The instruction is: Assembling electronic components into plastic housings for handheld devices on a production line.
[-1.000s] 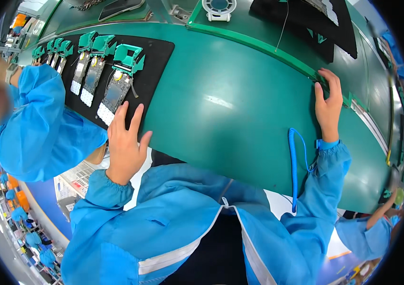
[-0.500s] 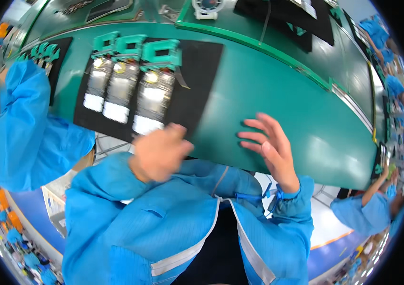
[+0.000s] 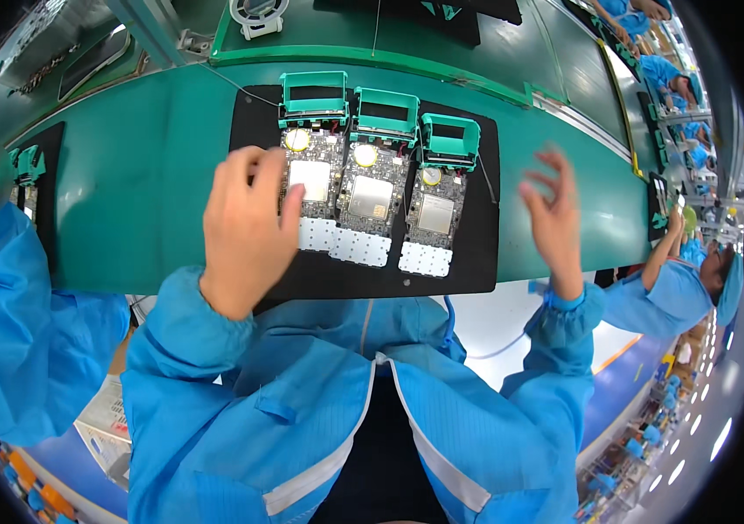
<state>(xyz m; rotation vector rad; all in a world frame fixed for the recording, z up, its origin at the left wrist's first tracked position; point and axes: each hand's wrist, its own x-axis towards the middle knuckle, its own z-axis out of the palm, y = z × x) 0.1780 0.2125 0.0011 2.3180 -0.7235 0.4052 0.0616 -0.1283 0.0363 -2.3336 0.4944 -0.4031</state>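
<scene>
Three circuit boards lie side by side on a black mat [image 3: 477, 262] in front of me: a left board [image 3: 324, 148], a middle board [image 3: 367, 196] and a right board [image 3: 436, 214]. Each has a green plastic frame at its far end, a round coin cell, a silver shield and a white perforated near end. My left hand [image 3: 249, 227] hovers over the mat's left side, fingers bent and thumb apart, close to the left board and partly covering it. Beyond the mat's right edge my right hand [image 3: 555, 214] is raised with spread fingers. Neither hand holds anything visible.
A green-edged ledge [image 3: 372, 61] runs along the back of the green table [image 3: 145, 192]. On the left, a co-worker's blue sleeve [image 3: 5, 306] is near another black mat [image 3: 44, 183] with boards. A second co-worker [image 3: 669, 288] works at the right.
The mat with the boards has shifted right along the table and turned slightly. My left hand has moved up beside the left board; my right hand has moved right and up. The view has shifted too.
</scene>
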